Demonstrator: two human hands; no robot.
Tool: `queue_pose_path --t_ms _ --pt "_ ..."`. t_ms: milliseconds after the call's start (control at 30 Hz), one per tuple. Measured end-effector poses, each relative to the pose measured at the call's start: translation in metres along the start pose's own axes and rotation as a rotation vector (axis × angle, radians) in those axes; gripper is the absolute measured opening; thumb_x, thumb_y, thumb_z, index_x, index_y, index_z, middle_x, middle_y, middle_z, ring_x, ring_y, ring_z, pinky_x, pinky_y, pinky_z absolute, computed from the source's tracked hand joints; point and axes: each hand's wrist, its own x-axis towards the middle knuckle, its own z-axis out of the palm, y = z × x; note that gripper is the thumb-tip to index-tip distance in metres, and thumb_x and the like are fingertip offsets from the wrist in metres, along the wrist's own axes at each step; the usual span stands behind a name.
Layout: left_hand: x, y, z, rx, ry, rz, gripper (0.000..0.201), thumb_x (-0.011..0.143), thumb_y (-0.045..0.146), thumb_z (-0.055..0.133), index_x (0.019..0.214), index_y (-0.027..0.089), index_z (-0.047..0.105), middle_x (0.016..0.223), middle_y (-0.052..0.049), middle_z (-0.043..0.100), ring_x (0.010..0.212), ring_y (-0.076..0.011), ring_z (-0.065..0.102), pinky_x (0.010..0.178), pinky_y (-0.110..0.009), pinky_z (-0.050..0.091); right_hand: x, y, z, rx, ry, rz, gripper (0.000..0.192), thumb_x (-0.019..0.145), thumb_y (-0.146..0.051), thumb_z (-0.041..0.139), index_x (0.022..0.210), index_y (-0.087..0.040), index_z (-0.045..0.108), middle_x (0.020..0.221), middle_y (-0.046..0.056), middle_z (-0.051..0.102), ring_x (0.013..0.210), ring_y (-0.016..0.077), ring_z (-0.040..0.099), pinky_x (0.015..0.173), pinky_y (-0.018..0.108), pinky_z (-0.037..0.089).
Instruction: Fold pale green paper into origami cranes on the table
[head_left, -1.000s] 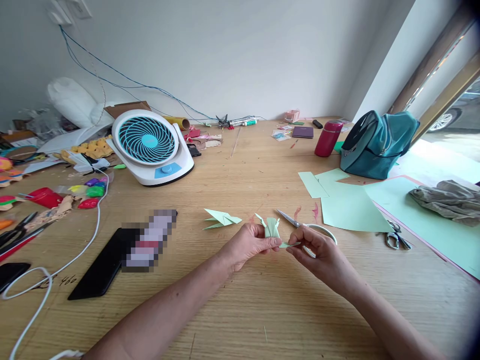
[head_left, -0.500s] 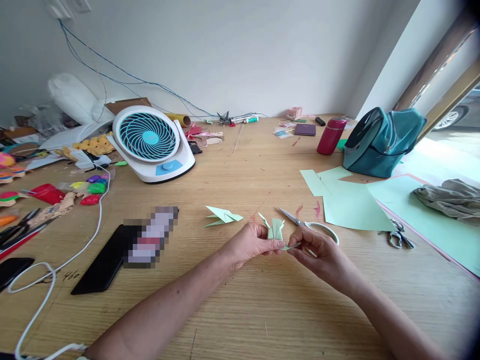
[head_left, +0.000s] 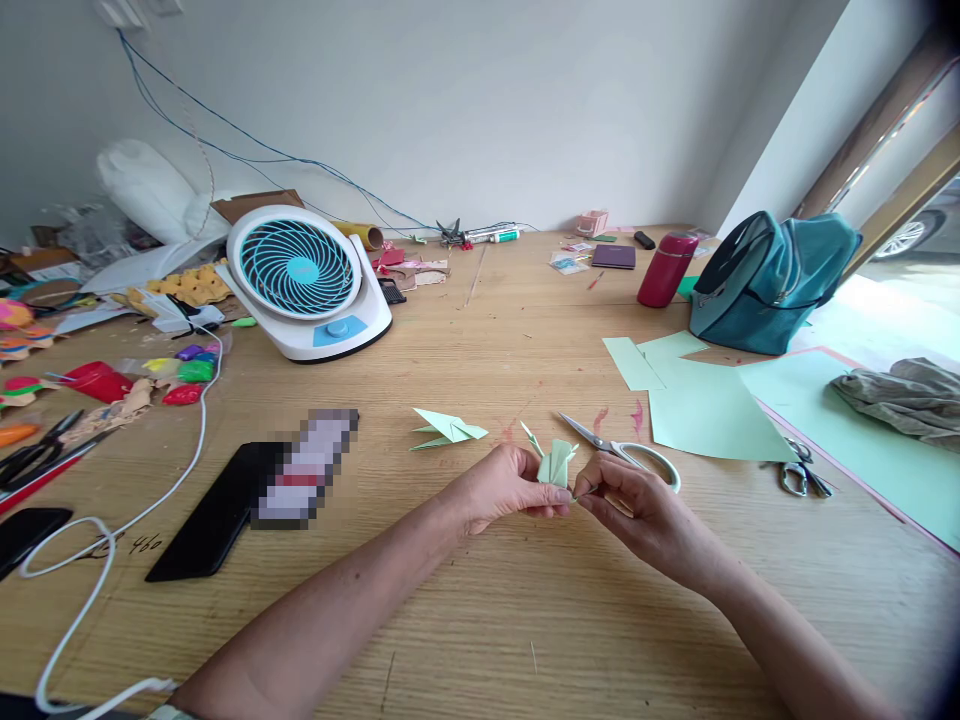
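A small light-green folded paper figure (head_left: 555,463) with thin pointed ends is held above the table. My left hand (head_left: 514,488) is closed on its lower left side, thumb in front. My right hand (head_left: 622,497) pinches a narrow tip at the figure's lower right; the fingers partly hide that tip. Just beyond the right hand lie scissors (head_left: 637,450) with pale handles, blades pointing up and left. Another folded green paper piece (head_left: 448,428) rests on the table beyond my left hand.
Green paper sheets (head_left: 709,410) lie to the right, with a small metal tool (head_left: 802,475) beside them. Further back stand a red flask (head_left: 666,270) and a teal bag (head_left: 776,285). A fan (head_left: 300,285), a phone (head_left: 304,475) and a white cable (head_left: 199,440) occupy the left.
The paper figure has tilted slightly to the right between my hands. My right fingers have drawn closer round its lower tip. The view has shifted slightly.
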Motion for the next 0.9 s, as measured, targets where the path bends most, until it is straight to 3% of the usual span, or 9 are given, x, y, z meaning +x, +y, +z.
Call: queue_pose_path --t_ms 300,633,900 --pt "-0.001 -0.001 0.005 -0.123 0.033 -0.038 0.042 0.057 0.043 0.090 0.076 0.011 0.071 0.068 -0.003 0.064 0.060 -0.0089 0.052 0.057 -0.023 0.035 0.000 -0.008 0.003 -0.024 0.105 -0.041 0.012 0.095 -0.026 0.053 0.086 -0.022 0.062 0.085 0.004 0.066 0.077 0.0183 0.061 0.067 0.029 0.049" --pt "0.002 -0.006 0.013 -0.183 0.129 -0.008 0.044 0.053 0.044 0.091 0.077 0.012 0.072 0.072 -0.001 0.060 0.070 -0.0119 0.054 0.058 -0.024 0.046 0.002 -0.003 0.008 0.034 0.204 -0.016 0.013 0.092 -0.028 0.059 0.081 -0.021 0.060 0.078 0.004 0.063 0.070 0.0173 0.061 0.065 0.029 0.051" --pt "0.004 -0.009 0.010 -0.317 0.120 -0.086 0.046 0.051 0.042 0.093 0.079 0.011 0.072 0.073 -0.003 0.065 0.065 -0.0094 0.055 0.057 -0.022 0.045 0.001 0.009 0.008 0.274 0.137 0.047 0.013 0.093 -0.035 0.060 0.093 -0.022 0.060 0.087 0.006 0.068 0.084 0.0207 0.068 0.073 0.032 0.056"
